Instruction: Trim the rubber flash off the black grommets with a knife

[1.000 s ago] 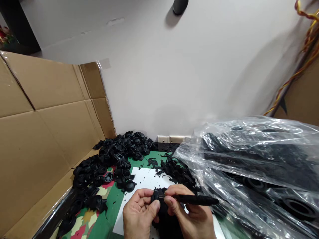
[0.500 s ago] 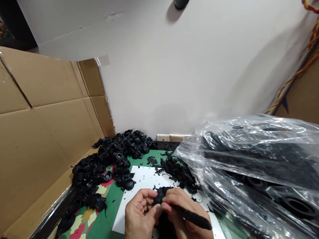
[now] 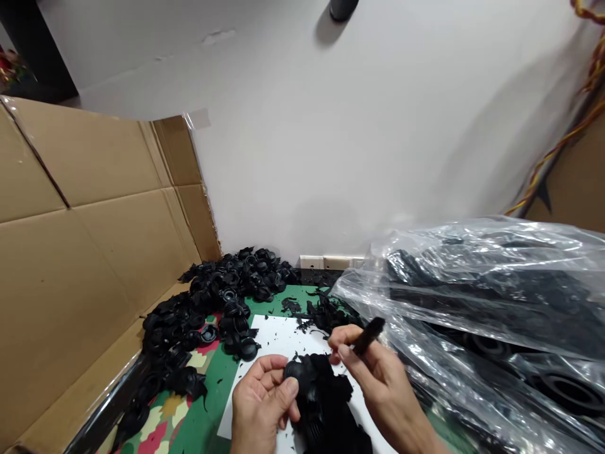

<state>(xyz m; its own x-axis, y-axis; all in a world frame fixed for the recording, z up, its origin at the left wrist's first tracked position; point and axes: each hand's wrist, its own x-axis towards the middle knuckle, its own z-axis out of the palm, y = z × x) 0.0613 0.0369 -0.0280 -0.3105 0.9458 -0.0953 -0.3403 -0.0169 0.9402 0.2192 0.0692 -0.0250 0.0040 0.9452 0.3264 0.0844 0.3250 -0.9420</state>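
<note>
between piled black ribbed parts (image 3: 231, 284) and a clear plastic bag (image 3: 477, 261), the left hand (image 3: 261, 403) pinches a round black rubbery part (image 3: 299, 372) above white paper (image 3: 269, 334), the right hand (image 3: 378, 375) holding a dark stick-like tool (image 3: 369, 336).

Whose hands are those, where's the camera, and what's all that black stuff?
There's no robot here, just a person's bare hands, seen from a camera worn on their head. The left hand holds a round black piece; the right hand holds a slim dark tool. Under them is a white sheet on a green surface. A heap of black pieces lies by the cardboard, and a see-through plastic bag holds more dark things.
</note>
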